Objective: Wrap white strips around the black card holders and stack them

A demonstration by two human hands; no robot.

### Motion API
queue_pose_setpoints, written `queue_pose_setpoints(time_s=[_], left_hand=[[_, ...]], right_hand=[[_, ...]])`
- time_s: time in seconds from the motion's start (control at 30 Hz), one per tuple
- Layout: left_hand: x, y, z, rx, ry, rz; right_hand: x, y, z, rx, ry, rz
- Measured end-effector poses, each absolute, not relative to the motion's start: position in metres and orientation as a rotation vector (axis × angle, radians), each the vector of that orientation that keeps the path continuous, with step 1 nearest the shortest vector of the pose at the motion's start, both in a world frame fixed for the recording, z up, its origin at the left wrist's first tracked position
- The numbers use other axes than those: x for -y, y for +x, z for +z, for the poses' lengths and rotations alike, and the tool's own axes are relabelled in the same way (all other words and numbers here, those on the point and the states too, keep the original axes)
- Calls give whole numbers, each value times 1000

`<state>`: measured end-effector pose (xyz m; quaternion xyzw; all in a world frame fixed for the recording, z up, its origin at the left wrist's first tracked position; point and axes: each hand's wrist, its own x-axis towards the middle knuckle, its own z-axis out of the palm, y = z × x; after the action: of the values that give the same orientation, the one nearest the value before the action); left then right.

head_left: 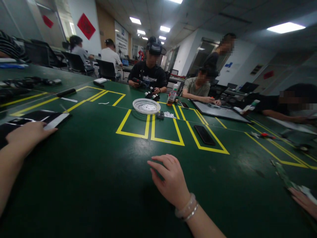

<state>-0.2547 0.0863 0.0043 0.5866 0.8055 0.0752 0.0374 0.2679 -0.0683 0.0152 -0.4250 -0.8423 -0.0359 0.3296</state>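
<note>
My left hand (28, 135) lies over a flat black package (15, 125) with a white strip (56, 121) on its right side, at the left of the green table. Its thumb is stretched out toward the white strip, and the other fingers are partly hidden. Nearer the middle, my right hand (169, 178) holds nothing. Its fingers are loosely bent, with a gap between thumb and forefinger, and two pale bracelets circle the wrist. Beyond it stands a round white slotted basket (146, 106), beside a small dark grey part (160, 115). A black phone (204, 134) lies to the right.
Yellow tape (168, 142) marks rectangles on the green table (104, 185). Opposite sits a person (148, 72) holding a dark tool; another (198, 86) works at a grey panel (220, 110). A bottle (172, 96) stands between them. A neighbour's hand (303, 200) touches a green strip-like piece at right.
</note>
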Motion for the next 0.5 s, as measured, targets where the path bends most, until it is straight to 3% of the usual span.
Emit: queue_pose_setpoints(time_s=[0.1, 0.23, 0.37, 0.5], left_hand=[[-89, -224, 10, -2287, 2026, 196], [-74, -141, 21, -1673, 2375, 461], [-37, -61, 18, -1021, 2410, 342], [-8, -27, 11, -808, 2384, 296]], right_hand=[[69, 267, 15, 2230, -1103, -65], [71, 264, 14, 2301, -1087, 22], [73, 260, 11, 2355, -1173, 179], [73, 258, 9, 2426, -1225, 414]])
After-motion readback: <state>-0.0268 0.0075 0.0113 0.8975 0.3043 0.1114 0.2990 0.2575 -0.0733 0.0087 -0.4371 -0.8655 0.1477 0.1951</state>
